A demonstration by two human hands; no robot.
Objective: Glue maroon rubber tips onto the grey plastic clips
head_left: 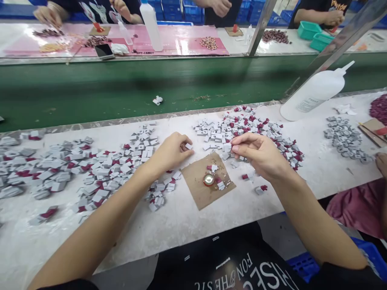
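My left hand is closed, with a small light-grey plastic piece between thumb and fingers. My right hand is in a pinch at the near edge of a heap of grey and dark-red pieces; whether something sits between its fingertips is too small to make out. Between and below both hands lies a square of brown cardboard. On it stands a small round red-rimmed cup with a shiny, clear surface. Two grey and dark-red pieces lie beside the cup.
More grey and dark-red pieces spread to the left. A white squeeze bottle leans near a metal post. Grey parts lie at right. Beyond a green belt, co-workers' hands work at another table.
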